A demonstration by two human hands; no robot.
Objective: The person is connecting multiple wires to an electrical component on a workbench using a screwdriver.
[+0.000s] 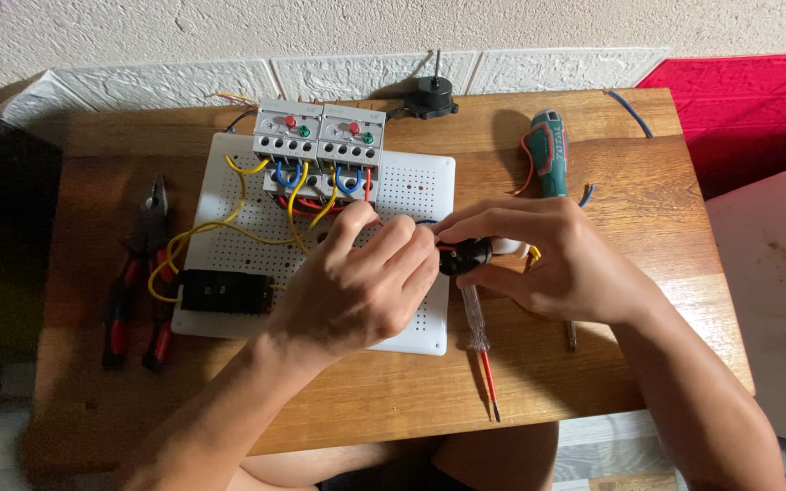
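Note:
My right hand [557, 259] grips a small round black part [466, 256] just off the right edge of a white perforated board [411, 186]. My left hand [357, 286] lies over the board, its fingertips pinched on thin wires that lead to the black part. Two grey relay units [320, 145] with red and green buttons sit at the board's far edge, wired with yellow, blue and red leads. A black block [226, 291] is mounted at the board's near left. A clear-handled tester screwdriver [479, 341] lies under my hands.
The board rests on a small wooden table [593, 364]. Two red-handled pliers [134, 273] lie at the left. A green powered screwdriver [549, 153] and a black round part [432, 95] lie at the back. Loose wire ends lie at the back right. A red cloth [748, 100] is at the right.

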